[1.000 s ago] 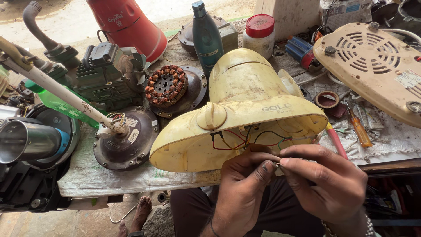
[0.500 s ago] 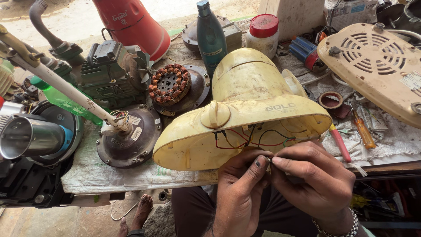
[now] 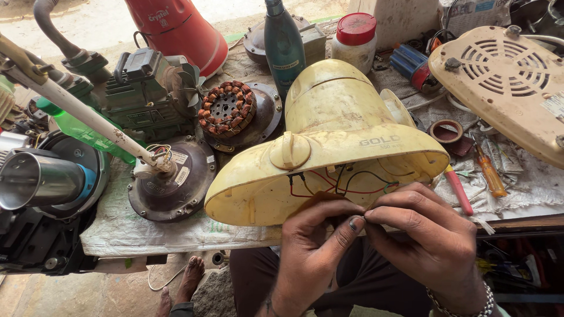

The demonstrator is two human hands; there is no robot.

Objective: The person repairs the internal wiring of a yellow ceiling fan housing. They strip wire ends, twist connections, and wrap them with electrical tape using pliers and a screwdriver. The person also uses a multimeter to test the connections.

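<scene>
Nearest the camera, the left hand [image 3: 320, 249] and right hand [image 3: 432, 238] meet fingertip to fingertip, pinching thin wires [image 3: 341, 183] that trail from the open underside of a yellowed plastic fan base [image 3: 329, 147] — it lies tipped on the cloth-covered bench [image 3: 170, 232] just above the hands, grimy, with a round knob on its face and a small grey label patch at right. Further back stand a copper-wound stator [image 3: 226, 108], a dark green bottle [image 3: 283, 41] and a white jar with a red lid [image 3: 354, 40] — and, farthest left, a red cone-shaped casing [image 3: 176, 29] with white lettering.
</scene>
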